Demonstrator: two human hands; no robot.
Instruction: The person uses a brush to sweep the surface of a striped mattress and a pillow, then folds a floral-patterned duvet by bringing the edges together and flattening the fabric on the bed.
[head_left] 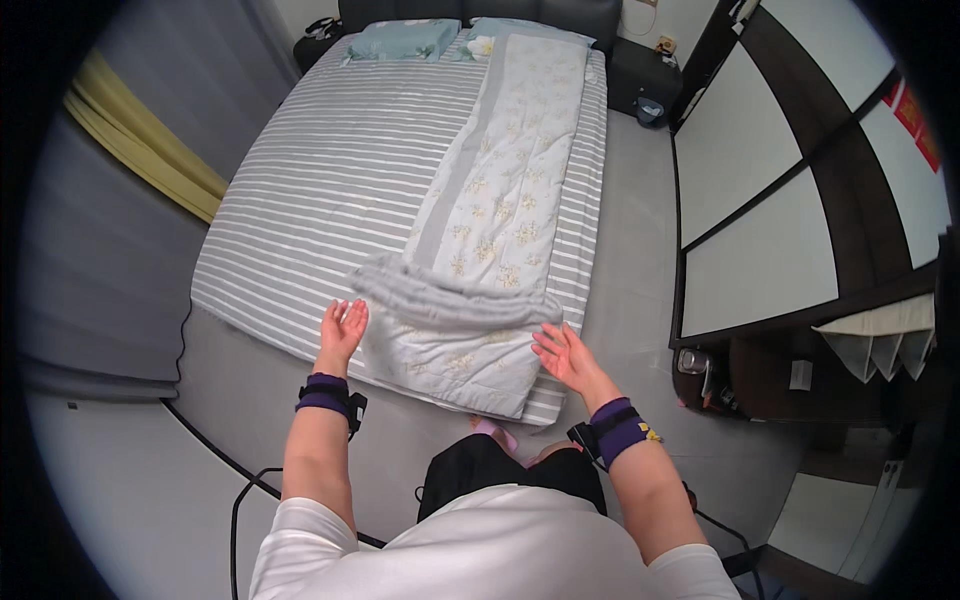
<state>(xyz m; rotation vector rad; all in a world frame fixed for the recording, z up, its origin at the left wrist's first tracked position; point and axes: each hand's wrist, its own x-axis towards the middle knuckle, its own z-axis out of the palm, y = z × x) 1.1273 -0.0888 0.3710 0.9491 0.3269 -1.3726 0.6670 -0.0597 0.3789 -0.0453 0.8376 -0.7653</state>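
Note:
A long quilt [505, 205], white with small yellow flowers and a grey border, lies folded lengthwise on the right part of the bed [320, 160]. Across its near end runs a bunched grey fold [450, 297], smeared by motion. My left hand [343, 332] is open, palm up, beside the fold's left end. At the fold's right end, my right hand [565, 357] is also open with fingers apart. Neither hand holds the quilt; whether the right fingertips touch it I cannot tell.
Two blue pillows [405, 40] lie at the headboard. Grey and yellow curtains [150, 140] hang on the left. A dark wardrobe with white panels [755, 235] stands on the right, near a nightstand [640, 75] and a small bin [649, 111]. Dark cables [236, 525] run beside me.

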